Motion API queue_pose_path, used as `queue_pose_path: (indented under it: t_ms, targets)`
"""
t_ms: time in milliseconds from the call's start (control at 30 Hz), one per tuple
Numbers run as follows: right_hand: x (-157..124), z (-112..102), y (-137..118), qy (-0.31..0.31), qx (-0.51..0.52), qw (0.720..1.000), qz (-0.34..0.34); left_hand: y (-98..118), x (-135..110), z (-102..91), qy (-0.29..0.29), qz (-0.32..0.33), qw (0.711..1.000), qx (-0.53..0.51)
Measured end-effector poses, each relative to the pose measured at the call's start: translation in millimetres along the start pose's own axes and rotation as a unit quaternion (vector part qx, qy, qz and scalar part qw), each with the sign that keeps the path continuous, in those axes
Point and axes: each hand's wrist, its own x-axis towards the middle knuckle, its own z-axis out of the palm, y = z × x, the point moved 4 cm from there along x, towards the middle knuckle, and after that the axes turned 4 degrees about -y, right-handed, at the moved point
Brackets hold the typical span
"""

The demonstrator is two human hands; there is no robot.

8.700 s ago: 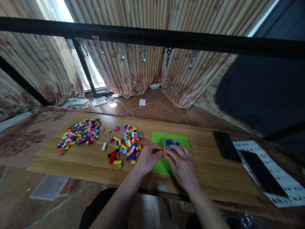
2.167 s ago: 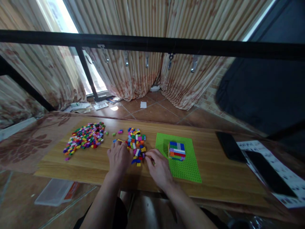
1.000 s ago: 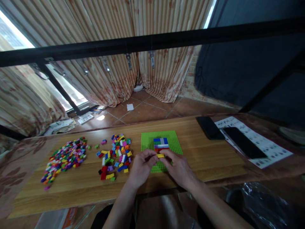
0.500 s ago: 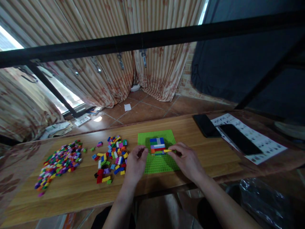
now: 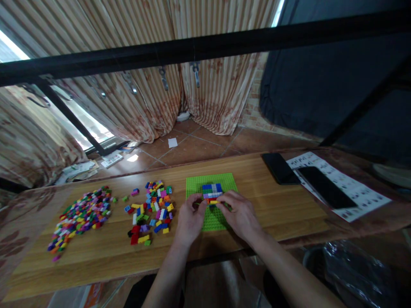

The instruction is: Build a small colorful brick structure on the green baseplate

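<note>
A small build of stacked toy bricks [image 5: 212, 188], blue, white, green and red on top, stands on a green studded baseplate [image 5: 215, 225]. My right hand [image 5: 238, 212] pinches a yellow brick [image 5: 213, 202] at the near side of the build, low over or against it; whether it is pressed on cannot be seen. At the build's left side is my left hand [image 5: 190, 217], its thumb and fingers curled together close to the bricks. What those fingertips hold, if anything, is hidden.
Left of the baseplate lie loose larger bricks [image 5: 156, 205], and farther left a heap of small bricks [image 5: 84, 214]. At the right, one black phone [image 5: 280, 168] lies on the wooden table [image 5: 257, 171]; another phone [image 5: 326, 187] rests on a printed sheet [image 5: 362, 192].
My right hand has moved left with the yellow brick, bringing it to the front middle of the build. My left hand has shifted right, closer to the build.
</note>
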Motion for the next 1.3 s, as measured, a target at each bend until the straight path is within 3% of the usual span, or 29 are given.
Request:
queue_pose_path:
  t_ms: [267,533,767,900,1067,1133,1300]
  targets:
    - [-0.5,2.4,5.0,0.032,0.082,0.996,0.017,2.6,-0.1,0.4,-0.005,-0.011,1.0,-0.006]
    - [1.0,11.1,7.8,0.047,0.06,0.997,0.01,8.0,0.8,2.1,-0.01,-0.012,0.999,0.034]
    - [0.0,12.9,8.5,0.048,0.073,0.996,0.013,12.4,-0.6,5.1,0.007,-0.063,0.993,0.097]
    - [1.6,4.7,18.8,0.067,0.128,0.987,0.075,13.4,-0.2,5.9,0.011,-0.072,0.993,0.095]
    - [0.7,11.1,43.9,0.09,0.247,0.941,0.213,12.4,0.7,5.6,0.018,-0.081,0.992,0.099]
    - [0.6,16.9,45.1,0.079,0.261,0.935,0.226,12.3,1.1,5.7,0.019,-0.082,0.992,0.091]
    - [1.0,20.5,34.7,0.053,0.198,0.957,0.205,15.0,0.6,5.8,0.029,-0.088,0.992,0.09]
